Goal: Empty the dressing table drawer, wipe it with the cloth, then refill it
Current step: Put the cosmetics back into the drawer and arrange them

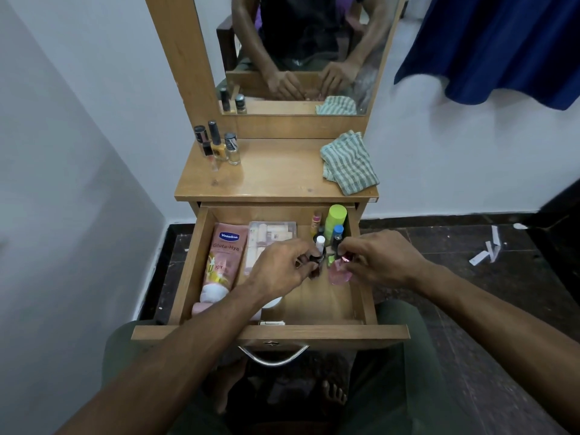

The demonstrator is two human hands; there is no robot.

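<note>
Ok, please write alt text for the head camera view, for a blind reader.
Both hands, left and right, pick small bottles from the open wooden drawer, which still holds a pink Vaseline tube. On the tabletop lies a striped green cloth.

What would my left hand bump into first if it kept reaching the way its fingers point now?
Probably the small white-capped bottle standing just beyond the left hand, whose fingers already pinch a small dark item. The cluster with the tall lime-green bottle is behind it. Depth is hard to judge.
</note>
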